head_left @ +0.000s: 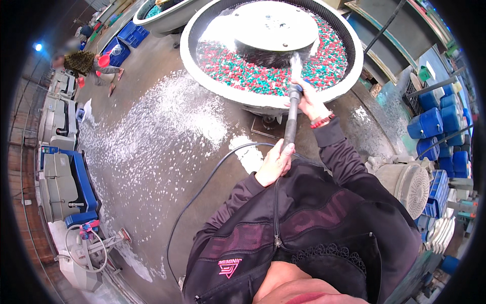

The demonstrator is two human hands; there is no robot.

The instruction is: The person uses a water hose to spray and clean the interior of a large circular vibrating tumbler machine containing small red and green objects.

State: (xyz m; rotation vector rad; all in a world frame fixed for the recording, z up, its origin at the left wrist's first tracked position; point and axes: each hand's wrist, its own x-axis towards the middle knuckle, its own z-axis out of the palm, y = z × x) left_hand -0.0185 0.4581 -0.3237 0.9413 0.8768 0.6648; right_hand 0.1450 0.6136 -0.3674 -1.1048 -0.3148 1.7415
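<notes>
My right hand (310, 104), with a red bead bracelet at the wrist, is closed around the front part of a grey spray lance (291, 121). Further back along the same lance, my left hand (275, 164) wraps its rear end. White water (296, 63) bursts from the tip into a large round tub (217, 90) with a thick white rim and dark ribbed wall. Red, green and white pellets (248, 78) fill the ring around a white domed centre (276, 25). A dark hose (195, 195) loops from near my left hand down across the floor.
White foam (187, 106) spreads over the wet floor at left. Machines (61, 185) line the left side, where another person (81, 63) carries red scoops near blue crates (132, 34). Blue drums (425, 124) and a perforated round vessel (412, 187) stand at right.
</notes>
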